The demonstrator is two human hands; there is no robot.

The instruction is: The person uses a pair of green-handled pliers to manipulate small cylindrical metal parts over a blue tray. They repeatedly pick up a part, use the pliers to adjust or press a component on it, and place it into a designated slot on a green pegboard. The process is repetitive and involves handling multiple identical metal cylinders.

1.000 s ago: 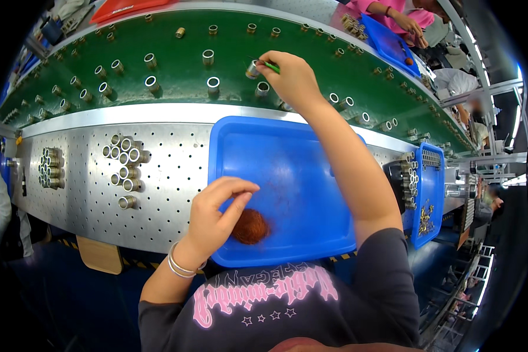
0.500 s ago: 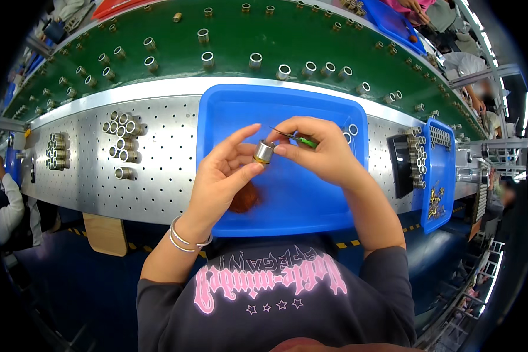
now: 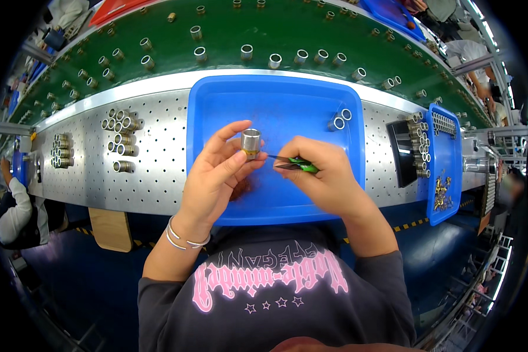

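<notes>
My left hand pinches a short silver metal sleeve with a brass-coloured lower end. The sleeve is held upright above a blue tray, its open end toward me. In my right hand are small green-and-black snips, gripped by the handle. Their thin dark tip points left toward the sleeve's lower end, close to my left fingertips; whether it touches is unclear. A reddish-brown clump lies in the tray, partly behind my left hand. Two metal rings sit at the tray's far right.
Groups of sleeves stand on the perforated metal table to the left. Beyond runs a green belt carrying scattered sleeves. At right are a dark flat box, rows of sleeves and another blue tray with small brass parts.
The snips have moved from the sleeve's top rim down beside its lower end. My right hand has drawn slightly away and lower. The sleeve has shifted up and left in my left hand.
</notes>
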